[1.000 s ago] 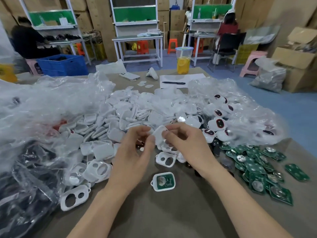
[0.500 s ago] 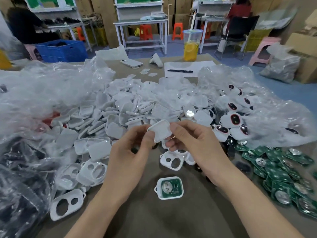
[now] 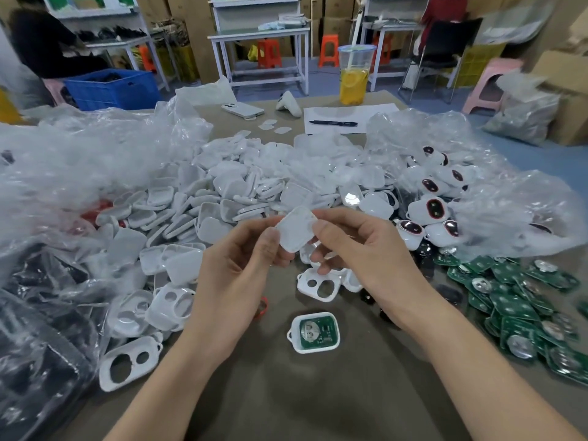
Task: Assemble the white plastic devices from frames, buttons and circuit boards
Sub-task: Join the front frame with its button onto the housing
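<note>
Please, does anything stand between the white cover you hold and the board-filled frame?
Nothing visible blocks it: only an empty white two-hole frame lies flat between the white square plastic cover and the white frame holding a green circuit board.

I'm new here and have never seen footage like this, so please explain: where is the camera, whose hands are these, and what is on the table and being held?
There is no machine: a person works with bare hands, and the single camera sits on their head, looking forward and down. The left hand and right hand together pinch one white cover above the table. Just below lies a half-built unit, a white frame with a green board inside. To the left lie empty two-hole frames, behind them a pile of white covers, and to the right loose green circuit boards and white units with dark buttons.
</note>
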Demonstrator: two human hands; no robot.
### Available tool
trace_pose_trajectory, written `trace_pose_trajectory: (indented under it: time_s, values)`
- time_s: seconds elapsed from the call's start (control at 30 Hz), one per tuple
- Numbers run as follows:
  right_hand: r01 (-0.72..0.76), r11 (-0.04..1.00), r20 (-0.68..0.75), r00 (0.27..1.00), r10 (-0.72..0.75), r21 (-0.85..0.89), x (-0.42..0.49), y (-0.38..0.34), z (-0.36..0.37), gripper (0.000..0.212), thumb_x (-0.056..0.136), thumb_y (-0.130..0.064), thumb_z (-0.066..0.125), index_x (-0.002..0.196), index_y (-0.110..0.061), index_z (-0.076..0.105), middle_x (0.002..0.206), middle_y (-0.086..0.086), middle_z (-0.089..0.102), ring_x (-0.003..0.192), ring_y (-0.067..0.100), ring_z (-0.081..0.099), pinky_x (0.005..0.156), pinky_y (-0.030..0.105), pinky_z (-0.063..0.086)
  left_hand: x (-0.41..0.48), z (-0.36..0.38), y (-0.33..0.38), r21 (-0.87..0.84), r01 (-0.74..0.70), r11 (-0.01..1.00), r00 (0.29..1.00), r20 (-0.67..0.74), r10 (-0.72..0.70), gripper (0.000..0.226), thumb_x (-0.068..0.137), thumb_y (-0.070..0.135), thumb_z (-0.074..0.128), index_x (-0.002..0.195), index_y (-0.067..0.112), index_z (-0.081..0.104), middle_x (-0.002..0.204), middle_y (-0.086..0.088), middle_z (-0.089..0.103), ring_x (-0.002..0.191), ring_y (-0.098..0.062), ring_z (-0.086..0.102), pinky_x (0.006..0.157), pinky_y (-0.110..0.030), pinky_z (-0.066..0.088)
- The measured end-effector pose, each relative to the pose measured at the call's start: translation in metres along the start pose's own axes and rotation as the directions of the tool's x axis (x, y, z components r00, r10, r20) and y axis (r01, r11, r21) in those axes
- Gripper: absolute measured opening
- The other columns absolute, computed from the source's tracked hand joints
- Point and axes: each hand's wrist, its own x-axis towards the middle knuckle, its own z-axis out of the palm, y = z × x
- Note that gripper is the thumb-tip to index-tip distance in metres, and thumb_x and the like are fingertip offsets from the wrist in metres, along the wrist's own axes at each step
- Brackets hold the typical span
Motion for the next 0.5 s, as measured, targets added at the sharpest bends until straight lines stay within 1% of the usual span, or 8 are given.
trace_pose_trajectory:
  time_s: [0.1,0.17,0.23,0.27,0.33,0.4,0.47,0.5]
  values:
    - [0.016,1.000,-0.007,1.000,-0.016,0.008,0.001,0.000,0.001,0.013,0.095,-0.024,0.066,0.099,-0.023,0.078,0.087,0.005,0.075,0.072,0.015,0.068,0.064,0.027,0.060,-0.002,0.003,-0.001,0.022,-0.012,1.000,1.000,0.018,0.011,0.012,0.099,0.032,0.059,0.104,0.034,0.070,0.083,0.005,0.076,0.081,-0.004,0.072,0.050,-0.015,0.049]
    - [0.045,0.999,0.024,0.999,-0.045,-0.008,0.000,0.001,0.002,0.019,0.091,-0.036,0.065,0.101,-0.027,0.078,0.093,0.002,0.076,0.079,0.019,0.070,0.071,0.030,0.061,-0.003,0.006,-0.002,0.022,-0.005,1.000,0.999,0.032,0.004,0.011,0.099,0.031,0.060,0.109,0.036,0.062,0.085,0.005,0.078,0.084,-0.005,0.074,0.052,-0.011,0.048]
    - [0.059,0.998,0.083,0.995,-0.057,-0.018,-0.002,0.002,0.003,0.027,0.088,-0.042,0.063,0.105,-0.027,0.077,0.100,0.000,0.076,0.089,0.025,0.071,0.081,0.034,0.061,-0.005,0.010,-0.002,0.037,-0.015,0.999,0.999,0.050,0.013,0.015,0.100,0.027,0.061,0.110,0.038,0.055,0.085,0.005,0.078,0.080,-0.005,0.074,0.052,-0.009,0.047]
    - [0.055,0.999,0.123,0.991,-0.054,0.000,-0.003,0.002,0.005,0.028,0.088,-0.039,0.062,0.108,-0.025,0.076,0.099,-0.001,0.076,0.090,0.023,0.072,0.080,0.032,0.060,-0.005,0.012,-0.002,0.050,-0.034,0.998,0.998,0.056,0.031,0.014,0.100,0.026,0.061,0.109,0.035,0.055,0.083,0.004,0.078,0.073,-0.003,0.073,0.052,-0.009,0.046]
    - [0.065,0.998,0.197,0.978,-0.064,0.000,-0.005,0.002,0.008,0.025,0.092,-0.027,0.063,0.114,-0.019,0.073,0.091,-0.004,0.075,0.082,0.013,0.068,0.077,0.023,0.055,-0.007,0.014,-0.002,0.071,-0.065,0.995,0.997,0.049,0.061,0.009,0.099,0.026,0.062,0.105,0.026,0.056,0.078,0.005,0.076,0.056,0.002,0.065,0.049,-0.008,0.044]
    - [0.117,0.988,0.203,0.975,-0.095,-0.097,-0.006,0.002,0.010,0.024,0.097,-0.018,0.062,0.119,-0.019,0.072,0.089,-0.005,0.073,0.080,0.013,0.062,0.077,0.030,0.053,-0.007,0.014,-0.001,0.067,-0.073,0.995,0.997,0.035,0.071,0.012,0.096,0.030,0.063,0.101,0.021,0.057,0.076,0.005,0.076,0.054,0.002,0.063,0.049,-0.007,0.043]
    - [0.174,0.973,0.174,0.974,-0.146,-0.154,-0.007,0.004,0.009,0.026,0.099,-0.017,0.062,0.119,-0.030,0.072,0.090,-0.002,0.074,0.081,0.021,0.064,0.081,0.043,0.054,-0.008,0.014,0.002,0.020,-0.067,0.998,0.997,0.044,0.066,0.012,0.097,0.027,0.062,0.100,0.017,0.059,0.074,0.001,0.075,0.063,-0.004,0.068,0.051,-0.007,0.044]
    - [0.195,0.966,0.152,0.974,-0.170,-0.170,-0.007,0.004,0.009,0.028,0.098,-0.019,0.062,0.118,-0.037,0.071,0.091,0.002,0.074,0.083,0.027,0.065,0.083,0.044,0.054,-0.008,0.014,0.003,-0.004,-0.063,0.998,0.997,0.048,0.063,0.010,0.098,0.024,0.061,0.100,0.014,0.060,0.072,-0.001,0.074,0.066,-0.006,0.069,0.053,-0.007,0.045]
